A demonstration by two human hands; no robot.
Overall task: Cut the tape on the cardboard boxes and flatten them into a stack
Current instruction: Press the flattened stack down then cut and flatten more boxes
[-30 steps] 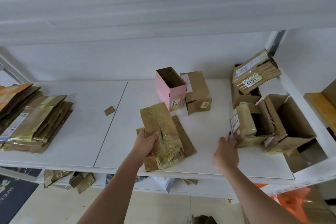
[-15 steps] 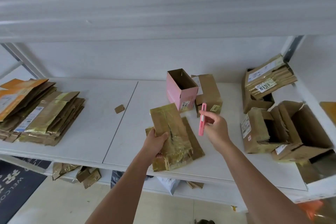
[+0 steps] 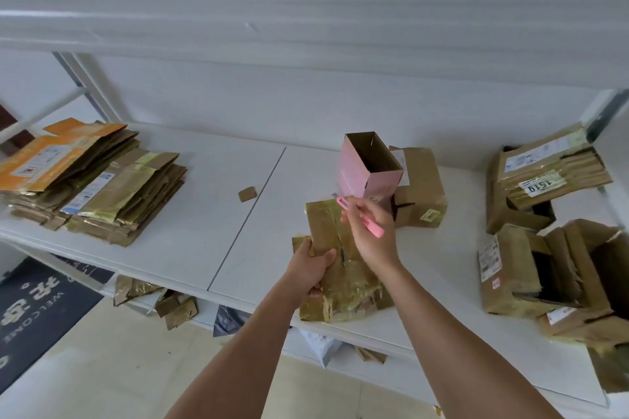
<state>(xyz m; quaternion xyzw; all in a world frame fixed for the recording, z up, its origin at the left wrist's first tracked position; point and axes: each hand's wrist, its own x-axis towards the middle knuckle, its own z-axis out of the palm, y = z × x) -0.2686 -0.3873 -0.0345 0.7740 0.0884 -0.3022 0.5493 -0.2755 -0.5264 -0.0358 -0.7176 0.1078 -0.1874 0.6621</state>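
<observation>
Left hand (image 3: 311,269) grips taped box (image 3: 340,269) — right hand (image 3: 369,231) above.

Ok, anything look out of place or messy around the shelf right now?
Yes: crumpled taped cardboard scraps lie on the floor under the shelf, off the flattened stack, and one small cardboard piece sits loose on the shelf.

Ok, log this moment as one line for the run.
left hand grips taped box on shelf | right hand holds pink cutter above box top | flattened stack far left
</observation>
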